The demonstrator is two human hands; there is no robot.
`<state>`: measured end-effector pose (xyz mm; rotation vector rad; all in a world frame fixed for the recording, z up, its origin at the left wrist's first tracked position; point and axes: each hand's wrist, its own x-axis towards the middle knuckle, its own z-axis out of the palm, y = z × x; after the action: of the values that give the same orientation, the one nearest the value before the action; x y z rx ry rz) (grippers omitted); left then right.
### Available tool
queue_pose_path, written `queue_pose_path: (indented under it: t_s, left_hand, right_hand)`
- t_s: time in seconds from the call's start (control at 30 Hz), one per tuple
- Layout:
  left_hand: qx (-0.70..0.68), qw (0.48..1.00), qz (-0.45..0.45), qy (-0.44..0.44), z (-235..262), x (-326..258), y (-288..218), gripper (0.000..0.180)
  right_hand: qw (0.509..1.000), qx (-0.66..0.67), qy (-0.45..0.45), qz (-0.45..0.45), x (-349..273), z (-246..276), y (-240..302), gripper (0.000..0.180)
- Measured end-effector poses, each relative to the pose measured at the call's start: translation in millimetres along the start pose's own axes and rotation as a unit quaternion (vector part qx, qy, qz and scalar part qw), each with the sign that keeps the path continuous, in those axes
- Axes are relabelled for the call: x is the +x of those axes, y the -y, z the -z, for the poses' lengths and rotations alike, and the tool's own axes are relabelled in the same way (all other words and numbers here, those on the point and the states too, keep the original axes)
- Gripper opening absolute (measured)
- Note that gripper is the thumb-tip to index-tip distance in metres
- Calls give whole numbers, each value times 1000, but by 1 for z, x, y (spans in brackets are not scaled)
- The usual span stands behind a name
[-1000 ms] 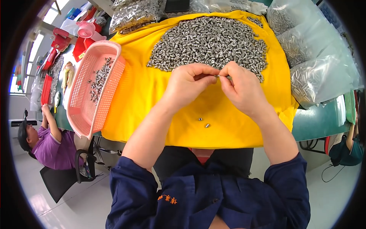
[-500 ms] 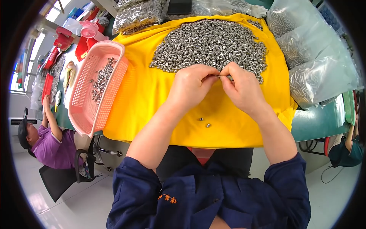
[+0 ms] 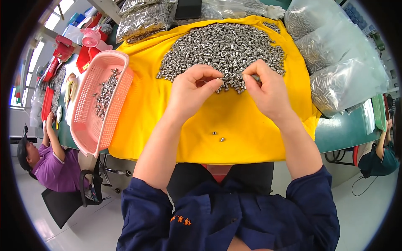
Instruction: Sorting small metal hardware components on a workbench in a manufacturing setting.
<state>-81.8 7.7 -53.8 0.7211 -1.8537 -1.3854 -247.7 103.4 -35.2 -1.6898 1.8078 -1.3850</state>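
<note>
**Pinching small metal pieces at the near edge of the heap**

Clear plastic bags [image 3: 335, 71] stuffed with silvery parts are bulging at the far right of the counter [image 3: 343, 129], and more clear bags [image 3: 142, 19] are lying at the far left, behind a pink basket [image 3: 98, 104]. On the yellow cloth [image 3: 155, 117], my left hand [image 3: 194, 90] is curling its fingers around a small metal piece [image 3: 226, 72], while my right hand [image 3: 268, 90] is pinching another just beside it. Both are hovering over the near edge of the metal heap [image 3: 222, 44]. Two loose pieces [image 3: 217, 136] are lying nearer me.
</note>
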Motion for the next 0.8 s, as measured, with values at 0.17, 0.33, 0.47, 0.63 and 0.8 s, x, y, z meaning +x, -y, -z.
queue_pose_path:
  t_s: [0.17,0.33,0.47,0.63,0.8]
  left_hand:
    - [-175,974,123,75,0,1,1,15]
    - [-330,928,149,83,-2,-1,0,16]
    - [-368,909,168,105,-3,-1,3,16]
    - [-367,909,159,113,-6,-2,4,15]
    - [-321,932,133,102,-8,-2,2,14]
  right_hand:
    - [998,35,51,2,-5,-3,7,6]
    - [998,53,37,3,-6,-7,6,6]
    - [998,47,30,15,-6,-6,5,6]
    - [997,62,39,23,-6,-6,4,5]
    - [997,61,36,26,-7,-6,5,5]
